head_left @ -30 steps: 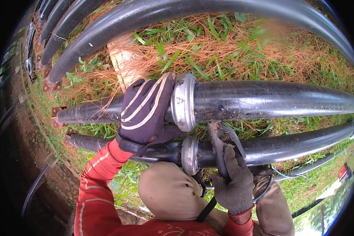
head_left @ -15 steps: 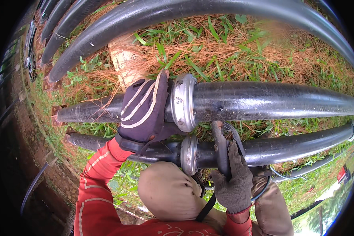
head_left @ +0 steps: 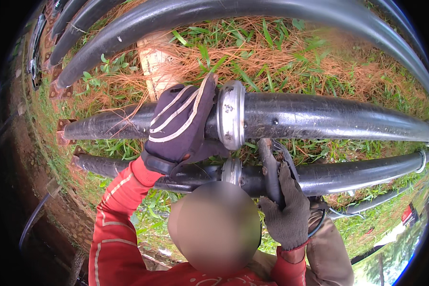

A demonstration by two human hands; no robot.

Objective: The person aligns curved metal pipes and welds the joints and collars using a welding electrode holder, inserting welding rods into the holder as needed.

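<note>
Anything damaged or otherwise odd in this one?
Yes: mismatched handwear. The left hand has a dark striped glove, the right hand a grey knit glove. The left end plate of the black pipe under the left hand also looks rusty.

Ring [head_left: 230, 117] around middle pipe [head_left: 329, 117]; near pipe [head_left: 357, 176] before, far pipe [head_left: 214, 10] behind; board [head_left: 156, 59] behind middle pipe, left of ring.

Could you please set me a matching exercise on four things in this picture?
1. Dark-gloved left hand
2. Grey-knit-gloved right hand
3. Larger silver metal ring
4. Pale straight-edged board

A. Lying on grassy ground
B. Encircling a round black pipe
C. On that pipe, left of the ring
D. Holding a dark elongated tool

Pairs: 1-C, 2-D, 3-B, 4-A
</note>
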